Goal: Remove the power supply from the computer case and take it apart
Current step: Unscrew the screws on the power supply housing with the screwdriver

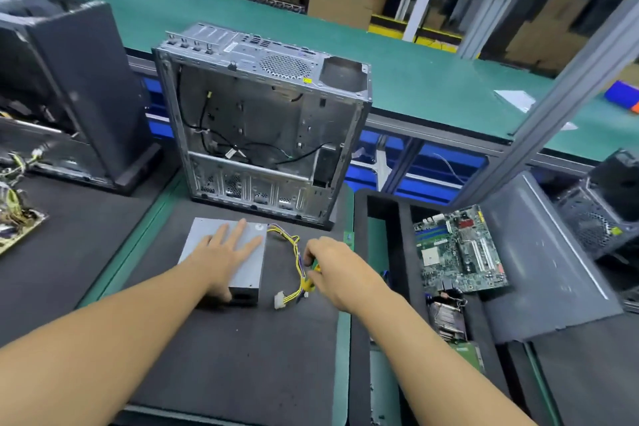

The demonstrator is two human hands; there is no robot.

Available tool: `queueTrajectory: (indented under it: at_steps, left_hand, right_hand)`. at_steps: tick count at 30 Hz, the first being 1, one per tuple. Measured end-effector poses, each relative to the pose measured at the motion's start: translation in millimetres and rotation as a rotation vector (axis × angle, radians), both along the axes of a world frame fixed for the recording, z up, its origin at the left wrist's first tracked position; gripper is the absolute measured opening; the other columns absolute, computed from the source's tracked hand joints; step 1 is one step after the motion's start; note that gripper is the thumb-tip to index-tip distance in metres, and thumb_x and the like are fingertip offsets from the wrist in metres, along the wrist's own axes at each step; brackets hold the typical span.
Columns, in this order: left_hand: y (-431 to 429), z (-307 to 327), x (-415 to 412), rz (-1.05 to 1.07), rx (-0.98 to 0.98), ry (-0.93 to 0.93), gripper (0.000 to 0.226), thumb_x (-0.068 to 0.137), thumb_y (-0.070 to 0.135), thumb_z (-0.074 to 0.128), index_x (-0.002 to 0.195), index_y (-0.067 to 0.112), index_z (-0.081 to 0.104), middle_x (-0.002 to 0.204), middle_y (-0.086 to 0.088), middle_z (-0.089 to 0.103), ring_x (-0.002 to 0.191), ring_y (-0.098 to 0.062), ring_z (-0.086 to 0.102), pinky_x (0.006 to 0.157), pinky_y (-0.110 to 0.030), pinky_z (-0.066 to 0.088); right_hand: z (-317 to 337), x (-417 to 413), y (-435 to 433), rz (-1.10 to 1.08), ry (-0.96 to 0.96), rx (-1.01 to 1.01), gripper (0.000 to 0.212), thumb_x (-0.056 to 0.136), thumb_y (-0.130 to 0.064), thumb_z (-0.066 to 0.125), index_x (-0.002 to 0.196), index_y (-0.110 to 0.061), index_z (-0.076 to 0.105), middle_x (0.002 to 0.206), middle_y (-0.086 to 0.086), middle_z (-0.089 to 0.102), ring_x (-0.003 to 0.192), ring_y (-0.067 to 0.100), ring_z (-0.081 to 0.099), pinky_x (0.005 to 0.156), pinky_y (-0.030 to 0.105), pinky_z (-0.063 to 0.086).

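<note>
Power supply [254, 270] lies flat on the dark mat [242, 356], just in front of the opened computer case [262, 121], which stands upright behind it with only loose black leads inside. We judge the removal done and the taking-apart about to start.

Our left hand [226, 249] rests on the unit's grey top, fingers straight and spread, pinning it to the mat. Our right hand [333, 263] is beside the yellow cable harness [295, 252] that trails from the unit's far right corner. Its fingers are curled round a green-and-yellow handle [315, 266], which we take to be a screwdriver, though the tip is hidden and we cannot say for sure.

Next, in our view, the tool has to be brought to the cover screws. We can make out none from this angle, so the box may need turning under the left hand to find them. The harness lies close to the working side and could snag.

To the right, a motherboard [460, 249] sits in a black foam tray [404, 252], well apart from the job.
</note>
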State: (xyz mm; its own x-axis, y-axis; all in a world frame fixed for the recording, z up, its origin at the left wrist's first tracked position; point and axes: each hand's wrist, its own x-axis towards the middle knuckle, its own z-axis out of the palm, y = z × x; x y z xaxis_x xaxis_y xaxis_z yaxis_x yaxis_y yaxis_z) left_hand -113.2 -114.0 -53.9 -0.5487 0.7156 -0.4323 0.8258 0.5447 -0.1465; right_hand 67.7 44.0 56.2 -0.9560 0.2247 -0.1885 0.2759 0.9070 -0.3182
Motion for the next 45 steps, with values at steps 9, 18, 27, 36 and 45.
queueTrajectory:
  at_steps: [9, 18, 27, 36, 45]
  left_hand:
    - [-56.9, 10.2, -6.1, 0.215, 0.05, -0.084, 0.09, 0.096, 0.005, 0.052, 0.154, 0.043, -0.006, 0.163, -0.001, -0.015, 0.152, -0.027, -0.006, 0.109, -0.048, 0.04]
    - [-120.1, 6.5, -13.4, 0.254, 0.109, -0.087, 0.081, 0.095, -0.003, 0.041, 0.155, 0.036, 0.003, 0.163, -0.004, -0.008, 0.151, -0.025, 0.0, 0.107, -0.043, 0.04]
    - [-174.7, 23.2, -78.8, 0.167, 0.092, -0.017, 0.063, 0.09, 0.019, 0.06, 0.144, 0.036, 0.031, 0.155, 0.003, 0.023, 0.134, -0.025, 0.035, 0.101, -0.045, 0.041]
    - [-205.6, 10.1, -155.9, 0.084, 0.06, -0.003, 0.104, 0.072, 0.045, 0.08, 0.148, 0.042, 0.01, 0.158, -0.005, 0.006, 0.143, -0.029, 0.018, 0.107, -0.044, 0.035]
    - [-173.2, 3.8, -177.1, -0.089, -0.063, 0.06, 0.138, 0.064, 0.07, 0.073, 0.151, 0.029, -0.027, 0.159, -0.019, -0.024, 0.148, -0.042, -0.014, 0.12, -0.053, -0.003]
  right_hand:
    - [0.7, -25.5, -51.2, 0.149, 0.059, -0.017, 0.011, 0.096, -0.016, 0.054, 0.106, -0.016, 0.053, 0.109, 0.003, 0.052, 0.099, 0.026, 0.052, 0.085, 0.041, 0.045]
    - [8.7, -58.2, -105.6, 0.25, 0.048, -0.021, 0.013, 0.097, -0.017, 0.054, 0.11, -0.016, 0.052, 0.113, 0.003, 0.051, 0.103, 0.025, 0.052, 0.087, 0.043, 0.046]
    - [15.6, -121.7, -170.6, 0.221, 0.065, -0.013, 0.013, 0.096, -0.012, 0.053, 0.109, -0.013, 0.054, 0.112, 0.003, 0.053, 0.099, 0.025, 0.054, 0.085, 0.043, 0.048]
    - [12.7, -195.2, -219.9, 0.069, -0.025, 0.022, 0.018, 0.096, -0.007, 0.047, 0.112, -0.016, 0.051, 0.113, 0.0, 0.053, 0.093, 0.02, 0.055, 0.079, 0.039, 0.05]
    - [6.6, -195.9, -222.9, -0.047, -0.03, 0.061, 0.021, 0.091, -0.005, 0.053, 0.109, -0.016, 0.05, 0.109, -0.001, 0.052, 0.089, 0.019, 0.048, 0.075, 0.037, 0.047]
